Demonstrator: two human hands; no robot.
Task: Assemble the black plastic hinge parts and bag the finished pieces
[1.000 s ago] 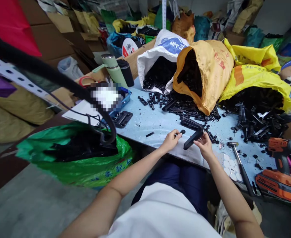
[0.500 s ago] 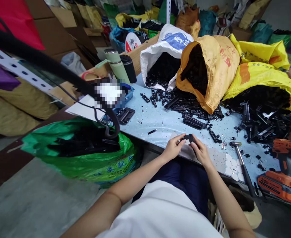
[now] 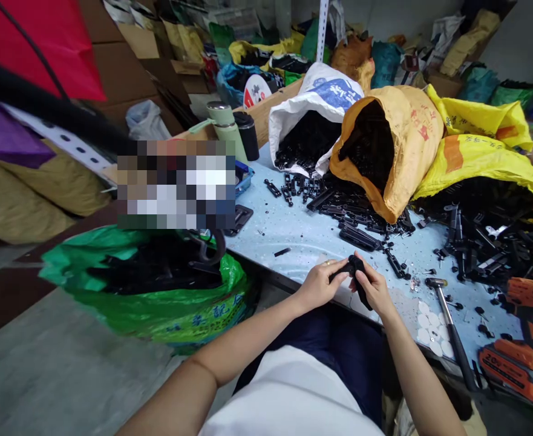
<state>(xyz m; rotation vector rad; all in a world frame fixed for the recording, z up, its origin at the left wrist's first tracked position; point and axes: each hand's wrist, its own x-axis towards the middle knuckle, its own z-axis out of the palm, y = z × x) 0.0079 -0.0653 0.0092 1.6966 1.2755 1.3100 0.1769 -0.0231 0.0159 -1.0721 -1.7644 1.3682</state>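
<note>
Over the front edge of the blue work table [image 3: 266, 233], my two hands meet on small black parts. My left hand [image 3: 319, 286] is closed, its thumb and fingers pinching one side of a black part with a rounded end [image 3: 352, 264]. From the other side my right hand [image 3: 375, 289] grips a longer black piece [image 3: 363, 297] that slants down toward me. The rounded ends of both touch between my fingertips; whether they are joined I cannot tell. A loose black strip [image 3: 282, 252] lies to the left of my hands.
White [image 3: 277, 130], orange [image 3: 411, 133] and yellow sacks [image 3: 488, 158] spill black parts across the table. A hammer [image 3: 447, 321], white round discs [image 3: 429, 327] and an orange cordless drill [image 3: 527, 345] lie right. A green bag [image 3: 157, 315] of black pieces stands left, under a black bar.
The camera view has shifted slightly, so everything sits a little lower. The longer black piece in my right hand has turned and shows more, and the parts are held closer together.
</note>
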